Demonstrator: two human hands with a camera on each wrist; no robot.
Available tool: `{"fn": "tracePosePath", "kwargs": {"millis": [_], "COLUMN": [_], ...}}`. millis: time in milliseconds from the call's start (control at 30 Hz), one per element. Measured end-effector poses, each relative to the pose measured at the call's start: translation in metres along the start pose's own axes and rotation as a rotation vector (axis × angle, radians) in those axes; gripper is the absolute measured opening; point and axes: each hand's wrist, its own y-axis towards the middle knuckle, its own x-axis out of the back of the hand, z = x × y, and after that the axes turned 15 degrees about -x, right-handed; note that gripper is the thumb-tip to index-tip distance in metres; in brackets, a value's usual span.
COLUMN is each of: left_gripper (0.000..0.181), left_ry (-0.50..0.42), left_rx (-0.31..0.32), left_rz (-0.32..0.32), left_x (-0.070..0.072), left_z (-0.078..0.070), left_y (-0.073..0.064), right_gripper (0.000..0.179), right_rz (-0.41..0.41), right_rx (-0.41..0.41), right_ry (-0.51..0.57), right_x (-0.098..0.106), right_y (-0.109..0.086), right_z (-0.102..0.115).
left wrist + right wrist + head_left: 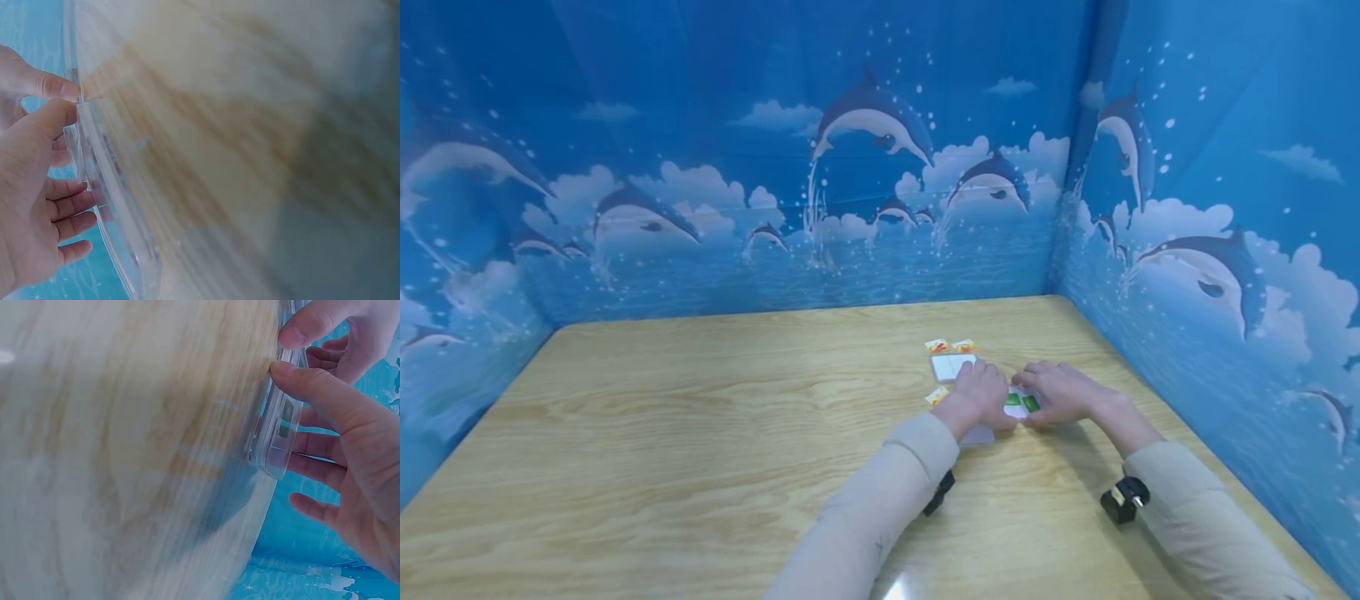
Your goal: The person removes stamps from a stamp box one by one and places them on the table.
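A small clear plastic case (1018, 403) with green printed pieces in it lies on the table between both hands. My right hand (1062, 392) grips its right end, thumb at the near edge and fingers on the far side. From the left, my left hand (979, 395) holds the case, its thumb at the near edge close to the right thumb. The right wrist view shows the clear case (275, 440) edge-on, with the right thumb pressed on its near side. Part of the case is hidden under the left hand.
Beyond the left hand lies a white-looking flat case (951, 367), with small yellow-orange printed pieces (937, 346) behind it. Another similar piece (937, 396) lies left of the hand. A pale case (979, 436) shows under the left wrist. A dolphin-print curtain (1210, 283) borders the table's right side.
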Motion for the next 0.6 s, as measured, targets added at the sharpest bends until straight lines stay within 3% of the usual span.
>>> {"fn": "tracePosePath", "kwargs": {"millis": [600], "left_gripper": [0.057], "left_ry": [-0.009], "left_rx": [-0.014], "left_rz": [0.022], "left_x": [-0.0007], "left_z": [-0.0011], "left_y": [0.0005], "right_gripper": [0.055], "right_rz": [0.111], "right_rx": [-0.098], "right_ry": [0.036], "right_x": [0.0022], "right_y": [-0.0012], "right_z": [-0.0093]}}
